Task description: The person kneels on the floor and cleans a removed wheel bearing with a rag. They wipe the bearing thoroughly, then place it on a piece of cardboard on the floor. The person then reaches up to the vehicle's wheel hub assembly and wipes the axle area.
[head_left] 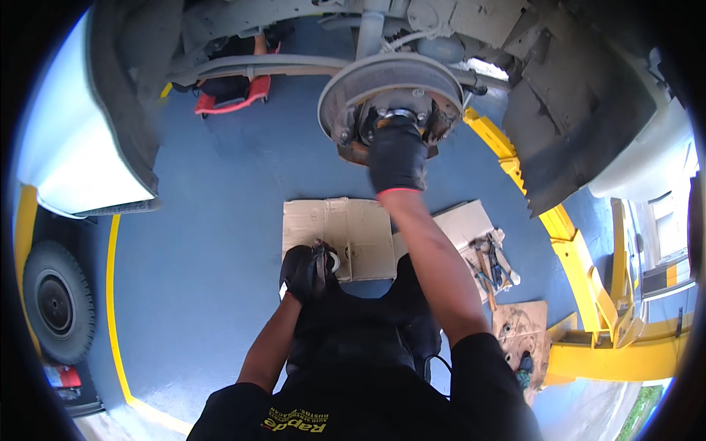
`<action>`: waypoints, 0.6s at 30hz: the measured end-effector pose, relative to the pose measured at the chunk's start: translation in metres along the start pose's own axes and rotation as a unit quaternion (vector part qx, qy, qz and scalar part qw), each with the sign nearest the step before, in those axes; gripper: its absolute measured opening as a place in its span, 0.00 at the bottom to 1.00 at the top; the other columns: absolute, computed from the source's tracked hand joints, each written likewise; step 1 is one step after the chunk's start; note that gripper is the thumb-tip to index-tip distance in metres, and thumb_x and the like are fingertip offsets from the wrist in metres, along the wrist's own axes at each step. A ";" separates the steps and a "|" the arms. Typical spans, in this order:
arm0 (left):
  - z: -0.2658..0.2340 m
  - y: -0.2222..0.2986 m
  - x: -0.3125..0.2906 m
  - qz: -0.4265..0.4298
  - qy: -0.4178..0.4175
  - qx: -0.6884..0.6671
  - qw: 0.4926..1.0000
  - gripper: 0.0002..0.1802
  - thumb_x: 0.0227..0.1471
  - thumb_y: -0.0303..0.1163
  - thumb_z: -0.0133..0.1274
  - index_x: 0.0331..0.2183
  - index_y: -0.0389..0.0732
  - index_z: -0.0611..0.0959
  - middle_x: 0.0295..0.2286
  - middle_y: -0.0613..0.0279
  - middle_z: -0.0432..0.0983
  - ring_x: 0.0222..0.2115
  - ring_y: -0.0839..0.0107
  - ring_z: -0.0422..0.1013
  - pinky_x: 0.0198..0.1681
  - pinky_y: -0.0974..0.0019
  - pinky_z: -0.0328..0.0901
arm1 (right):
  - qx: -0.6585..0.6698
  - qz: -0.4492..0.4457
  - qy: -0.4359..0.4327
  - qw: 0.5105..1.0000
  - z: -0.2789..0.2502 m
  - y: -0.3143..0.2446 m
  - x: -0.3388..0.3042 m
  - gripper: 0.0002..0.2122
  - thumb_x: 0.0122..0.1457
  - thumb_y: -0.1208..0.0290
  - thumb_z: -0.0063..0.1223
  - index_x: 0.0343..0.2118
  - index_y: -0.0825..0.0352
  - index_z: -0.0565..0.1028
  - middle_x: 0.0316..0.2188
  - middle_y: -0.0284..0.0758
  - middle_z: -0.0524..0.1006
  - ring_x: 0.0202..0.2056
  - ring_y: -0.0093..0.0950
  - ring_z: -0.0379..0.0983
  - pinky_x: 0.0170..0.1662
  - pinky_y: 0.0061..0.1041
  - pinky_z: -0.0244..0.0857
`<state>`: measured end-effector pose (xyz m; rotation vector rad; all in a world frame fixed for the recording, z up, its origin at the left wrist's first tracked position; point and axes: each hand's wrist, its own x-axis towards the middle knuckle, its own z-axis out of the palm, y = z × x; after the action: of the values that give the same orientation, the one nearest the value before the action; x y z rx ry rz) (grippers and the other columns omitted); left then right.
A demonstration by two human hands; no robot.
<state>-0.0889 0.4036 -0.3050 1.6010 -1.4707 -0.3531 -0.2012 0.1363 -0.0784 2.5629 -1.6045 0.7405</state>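
Overhead, a rusty drum-brake assembly [349, 84] with a round backing plate hangs under the raised vehicle. My right hand [397, 154], in a black glove, reaches up to its hub, where a shiny metal ring [398, 114] shows just past the fingers. The fingers look curled at the hub centre, and whatever they grip is hidden. Down by my lap, my left hand [298, 270], also gloved in black, is closed round a small thing; a white round part [334, 262] shows beside it, too small to name.
Flattened cardboard [316, 220] lies on the blue floor, with hand tools [494, 261] to its right. A yellow lift arm [570, 242] runs along the right. Far left stands a wheel [55, 303]. Another person is on a red creeper [235, 99] beneath the vehicle.
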 end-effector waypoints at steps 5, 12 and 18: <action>0.004 0.000 0.006 0.051 0.011 0.070 0.996 0.18 0.70 0.29 0.39 0.43 0.33 0.83 0.31 0.47 0.81 0.33 0.48 0.77 0.39 0.49 0.70 | -0.275 -0.022 -0.006 0.961 -0.002 -0.019 0.007 0.11 0.63 0.63 0.57 0.40 0.63 0.84 0.45 0.44 0.84 0.46 0.43 0.83 0.46 0.40 0.77; -0.003 -0.005 0.010 0.053 0.018 0.116 0.992 0.17 0.69 0.29 0.42 0.48 0.28 0.82 0.37 0.44 0.82 0.37 0.49 0.79 0.42 0.50 0.72 | 0.129 -0.168 0.004 0.977 -0.012 0.055 0.017 0.14 0.71 0.68 0.48 0.48 0.70 0.82 0.41 0.48 0.85 0.46 0.41 0.84 0.50 0.36 0.74; -0.012 0.004 0.015 -0.091 -0.079 0.000 0.993 0.20 0.64 0.29 0.47 0.51 0.26 0.81 0.34 0.47 0.83 0.32 0.50 0.78 0.38 0.49 0.71 | -0.112 -0.194 -0.014 0.975 -0.028 0.035 0.010 0.11 0.67 0.65 0.52 0.44 0.66 0.81 0.41 0.42 0.84 0.43 0.38 0.83 0.50 0.40 0.75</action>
<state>-0.0792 0.3955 -0.2904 1.7454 -1.4434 -0.5972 -0.2385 0.1193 -0.0576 2.6046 -1.0648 0.4610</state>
